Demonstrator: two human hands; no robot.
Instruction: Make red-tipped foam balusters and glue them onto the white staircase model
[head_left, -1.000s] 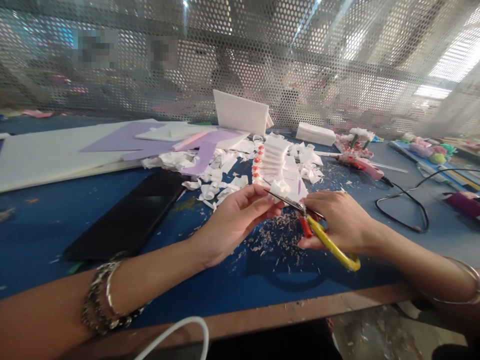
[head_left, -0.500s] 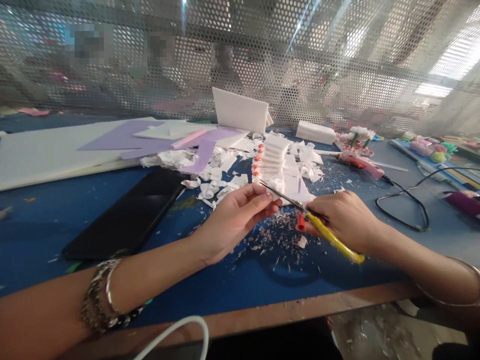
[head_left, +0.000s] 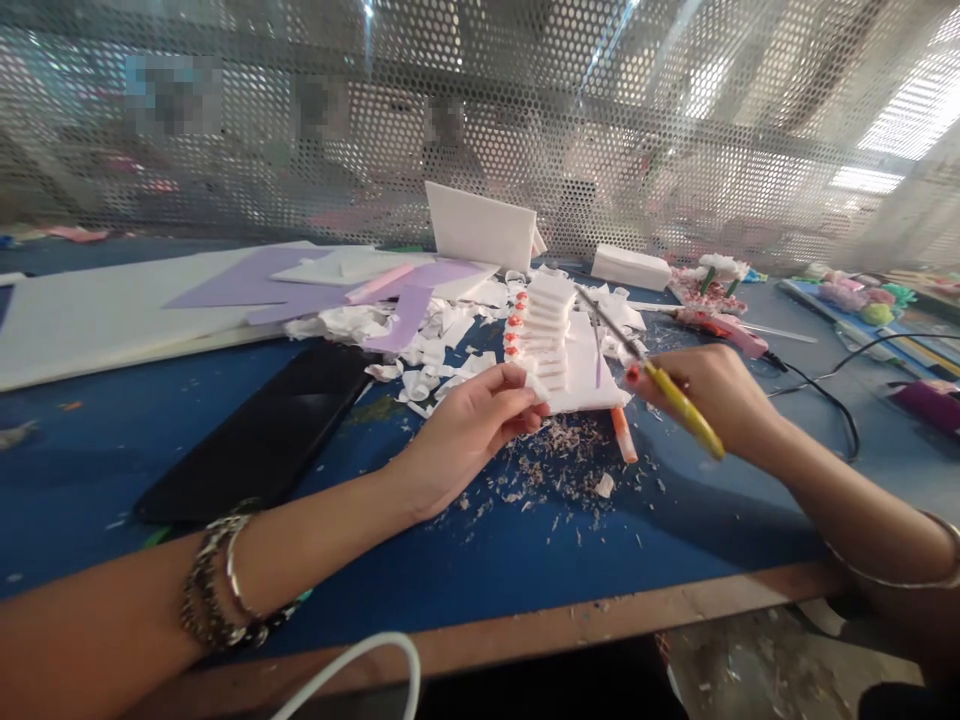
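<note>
Yellow-handled scissors (head_left: pixel 679 405) are gripped in my right hand (head_left: pixel 724 395), and just beside it my left hand (head_left: pixel 469 435) pinches a white foam piece (head_left: pixel 535 386).

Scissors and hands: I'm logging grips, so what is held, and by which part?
Right hand grips the scissors by the yellow handle; left hand pinches a small white piece by its near edge.

We had a single view, from the camera worn on the person's head. It faced forward and down across the blue table (head_left: pixel 450 580), close above the left hand (head_left: pixel 465 425) and right hand (head_left: pixel 712 395), with the perforated screen (head_left: pixel 525 120) closing the far side.
</note>
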